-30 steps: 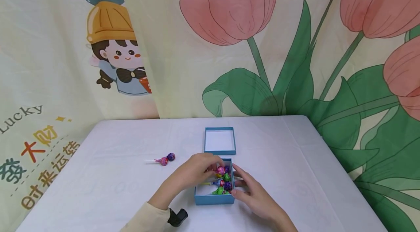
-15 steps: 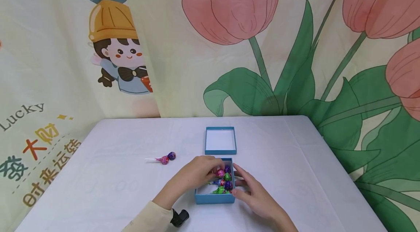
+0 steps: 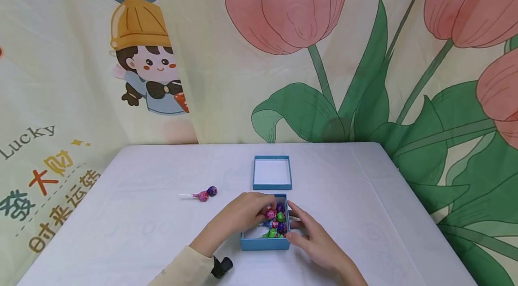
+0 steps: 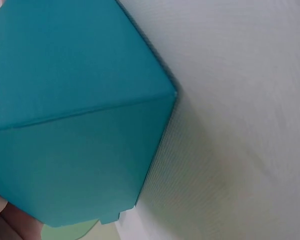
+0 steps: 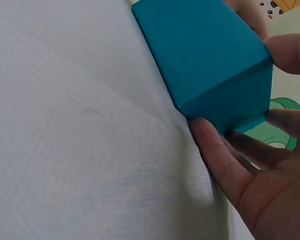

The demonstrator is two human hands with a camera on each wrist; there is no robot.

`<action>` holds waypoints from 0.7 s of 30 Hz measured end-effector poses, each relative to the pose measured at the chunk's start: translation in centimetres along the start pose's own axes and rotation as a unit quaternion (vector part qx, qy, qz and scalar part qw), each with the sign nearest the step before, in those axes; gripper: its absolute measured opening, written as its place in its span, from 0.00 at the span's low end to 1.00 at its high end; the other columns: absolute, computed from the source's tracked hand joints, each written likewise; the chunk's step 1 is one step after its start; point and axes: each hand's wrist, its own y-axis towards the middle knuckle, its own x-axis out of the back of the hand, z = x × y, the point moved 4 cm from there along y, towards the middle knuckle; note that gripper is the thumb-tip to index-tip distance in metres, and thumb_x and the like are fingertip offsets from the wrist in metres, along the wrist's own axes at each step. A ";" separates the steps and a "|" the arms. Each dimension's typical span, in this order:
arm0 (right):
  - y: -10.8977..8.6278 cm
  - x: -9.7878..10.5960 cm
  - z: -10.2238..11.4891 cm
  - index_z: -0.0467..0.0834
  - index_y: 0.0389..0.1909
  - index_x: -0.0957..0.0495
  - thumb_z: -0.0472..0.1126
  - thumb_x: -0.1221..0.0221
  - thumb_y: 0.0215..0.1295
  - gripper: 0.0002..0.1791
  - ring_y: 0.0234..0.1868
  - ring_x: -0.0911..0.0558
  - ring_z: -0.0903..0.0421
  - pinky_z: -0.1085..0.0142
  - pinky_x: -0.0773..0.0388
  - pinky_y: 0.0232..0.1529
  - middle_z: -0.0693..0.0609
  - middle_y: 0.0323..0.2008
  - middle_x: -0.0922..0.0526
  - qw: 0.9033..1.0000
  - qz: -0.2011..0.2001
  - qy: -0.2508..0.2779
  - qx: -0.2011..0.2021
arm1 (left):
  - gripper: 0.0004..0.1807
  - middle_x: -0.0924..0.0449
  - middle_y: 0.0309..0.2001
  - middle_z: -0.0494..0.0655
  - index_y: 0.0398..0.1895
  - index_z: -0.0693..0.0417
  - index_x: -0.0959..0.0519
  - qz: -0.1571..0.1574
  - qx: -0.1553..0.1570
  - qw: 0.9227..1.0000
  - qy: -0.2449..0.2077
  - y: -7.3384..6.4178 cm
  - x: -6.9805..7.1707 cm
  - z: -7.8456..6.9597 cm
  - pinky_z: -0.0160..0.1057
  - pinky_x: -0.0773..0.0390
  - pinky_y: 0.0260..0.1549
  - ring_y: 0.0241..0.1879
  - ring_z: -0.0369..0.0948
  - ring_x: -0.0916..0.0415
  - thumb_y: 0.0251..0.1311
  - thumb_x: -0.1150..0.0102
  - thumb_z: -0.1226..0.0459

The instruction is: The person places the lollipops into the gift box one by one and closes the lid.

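Note:
A blue box (image 3: 265, 244) stands on the table with several wrapped lollipops along its right side. My left hand (image 3: 248, 209) reaches over the box's left wall, and its curled fingers pinch a pink lollipop (image 3: 270, 214); the stick is hidden behind the fingers. A green lollipop (image 3: 272, 233) lies toward the box's near end, beside a purple lollipop (image 3: 281, 227). My right hand (image 3: 315, 239) rests against the box's right wall, its extended fingers (image 5: 225, 165) along the outside and the thumb at the top edge. The left wrist view shows mostly the box's outer walls (image 4: 80, 65).
The blue box lid (image 3: 272, 187) lies just behind the box, its white inside facing up. Off to the left, a pink lollipop (image 3: 202, 196) and a purple lollipop (image 3: 212, 191) lie on the white tablecloth (image 3: 141, 218). A printed curtain (image 3: 218, 97) hangs behind the table.
My left hand has lowered slightly into the box, and the pink lollipop has shifted a little toward the near side. The right hand has stayed against the box's wall.

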 end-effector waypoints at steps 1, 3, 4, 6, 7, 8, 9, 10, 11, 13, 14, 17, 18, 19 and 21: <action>0.0 0.0 0.0 0.55 0.86 0.48 0.51 0.39 0.77 0.43 0.71 0.24 0.40 0.44 0.20 0.64 0.39 0.78 0.35 1.000 0.000 0.000 0.000 | 0.12 0.15 0.38 0.38 0.48 0.44 0.18 0.001 0.001 1.000 -0.001 0.0 0.0 0.0 0.35 0.17 0.44 0.36 0.33 0.25 0.67 0.29 0.68; 0.0 0.0 -0.1 0.55 0.86 0.48 0.51 0.39 0.77 0.43 0.71 0.24 0.40 0.44 0.20 0.64 0.39 0.78 0.35 1.000 -0.001 0.000 0.000 | 0.12 0.15 0.38 0.38 0.48 0.44 0.18 0.001 0.001 1.000 -0.001 0.0 0.0 0.0 0.35 0.17 0.44 0.36 0.33 0.25 0.67 0.29 0.68; 0.0 0.0 -0.1 0.54 0.86 0.48 0.51 0.39 0.77 0.43 0.71 0.24 0.40 0.44 0.20 0.64 0.39 0.78 0.35 1.000 -0.001 0.000 0.000 | 0.12 0.15 0.38 0.38 0.48 0.44 0.18 0.002 0.001 1.000 -0.002 0.0 0.0 0.0 0.34 0.17 0.44 0.36 0.33 0.25 0.67 0.29 0.68; 0.0 0.0 -0.1 0.55 0.86 0.48 0.51 0.38 0.77 0.43 0.71 0.24 0.40 0.43 0.21 0.64 0.39 0.78 0.35 1.000 -0.002 0.000 -0.001 | 0.12 0.15 0.38 0.38 0.47 0.44 0.18 0.002 0.001 1.000 -0.002 0.0 0.0 0.0 0.35 0.17 0.44 0.36 0.33 0.25 0.67 0.29 0.68; 0.0 0.0 -0.1 0.55 0.86 0.48 0.51 0.38 0.77 0.43 0.71 0.24 0.40 0.43 0.21 0.64 0.39 0.78 0.35 1.000 -0.002 0.001 -0.002 | 0.12 0.15 0.38 0.38 0.47 0.44 0.18 0.003 0.001 1.000 -0.001 0.0 0.0 0.0 0.35 0.17 0.44 0.36 0.33 0.25 0.67 0.29 0.68; 0.0 0.0 -0.1 0.55 0.86 0.48 0.51 0.38 0.77 0.43 0.71 0.24 0.40 0.43 0.21 0.64 0.39 0.78 0.35 1.000 -0.003 0.001 -0.003 | 0.12 0.15 0.38 0.37 0.47 0.43 0.18 0.003 0.001 1.000 0.000 0.0 0.0 0.0 0.35 0.17 0.44 0.36 0.33 0.25 0.67 0.29 0.68; 0.0 0.0 -0.1 0.55 0.86 0.48 0.51 0.38 0.77 0.43 0.71 0.24 0.40 0.43 0.21 0.64 0.39 0.78 0.35 1.000 -0.003 0.002 -0.005 | 0.12 0.15 0.39 0.37 0.47 0.43 0.18 0.004 0.001 1.000 0.001 0.0 0.0 0.0 0.35 0.17 0.44 0.36 0.33 0.25 0.67 0.29 0.68; 0.0 -0.1 -0.1 0.56 0.86 0.48 0.51 0.38 0.77 0.43 0.71 0.24 0.40 0.43 0.21 0.65 0.39 0.78 0.35 1.000 -0.004 0.004 -0.006 | 0.12 0.15 0.38 0.37 0.47 0.43 0.18 0.006 0.003 1.000 0.002 0.0 0.0 0.0 0.35 0.18 0.43 0.36 0.33 0.25 0.67 0.29 0.68; 0.0 -0.1 -0.1 0.56 0.86 0.48 0.51 0.38 0.76 0.43 0.71 0.24 0.40 0.43 0.21 0.65 0.39 0.78 0.35 1.000 -0.004 0.005 -0.007 | 0.12 0.16 0.38 0.37 0.47 0.43 0.18 0.007 0.004 1.000 0.002 0.0 0.0 0.0 0.35 0.18 0.43 0.36 0.33 0.26 0.67 0.29 0.68; 0.1 -0.1 -0.1 0.56 0.86 0.48 0.52 0.38 0.76 0.43 0.71 0.24 0.40 0.42 0.21 0.65 0.39 0.78 0.35 1.000 -0.005 0.007 -0.008 | 0.12 0.16 0.38 0.37 0.47 0.43 0.18 0.010 0.006 1.000 0.004 0.0 0.1 -0.1 0.34 0.18 0.43 0.36 0.33 0.26 0.66 0.28 0.68; 0.1 -0.1 -0.1 0.56 0.86 0.47 0.52 0.38 0.76 0.43 0.71 0.24 0.40 0.42 0.21 0.65 0.39 0.78 0.35 1.000 -0.006 0.008 -0.009 | 0.12 0.16 0.39 0.37 0.47 0.43 0.18 0.011 0.007 1.000 0.005 0.0 0.1 -0.1 0.34 0.18 0.43 0.36 0.33 0.26 0.66 0.28 0.67; 0.1 -0.2 0.0 0.56 0.86 0.47 0.52 0.38 0.76 0.43 0.71 0.24 0.40 0.42 0.21 0.65 0.39 0.78 0.35 1.000 -0.007 0.008 -0.010 | 0.13 0.15 0.39 0.37 0.48 0.43 0.18 0.015 0.008 1.000 0.003 0.1 0.1 -0.1 0.34 0.18 0.43 0.36 0.33 0.26 0.66 0.28 0.67; 0.1 -0.2 0.0 0.56 0.86 0.47 0.52 0.38 0.76 0.43 0.71 0.24 0.40 0.42 0.21 0.65 0.39 0.78 0.35 1.000 -0.006 0.008 -0.010 | 0.13 0.15 0.40 0.37 0.48 0.43 0.18 0.015 0.008 1.000 0.001 0.1 0.1 -0.1 0.34 0.18 0.44 0.37 0.33 0.26 0.66 0.28 0.68; 0.1 -0.2 0.0 0.56 0.86 0.47 0.52 0.37 0.76 0.43 0.71 0.24 0.40 0.42 0.21 0.65 0.39 0.78 0.34 1.000 -0.007 0.008 -0.011 | 0.13 0.15 0.39 0.37 0.48 0.44 0.18 0.016 0.008 1.000 0.000 0.1 0.2 -0.1 0.34 0.18 0.43 0.37 0.33 0.26 0.66 0.28 0.68; 0.1 -0.2 0.1 0.56 0.86 0.47 0.52 0.37 0.76 0.44 0.71 0.24 0.40 0.42 0.21 0.65 0.39 0.78 0.35 1.000 -0.006 0.009 -0.012 | 0.13 0.15 0.39 0.37 0.49 0.44 0.18 0.019 0.009 1.000 -0.004 0.1 0.2 0.0 0.34 0.19 0.42 0.36 0.33 0.26 0.66 0.28 0.68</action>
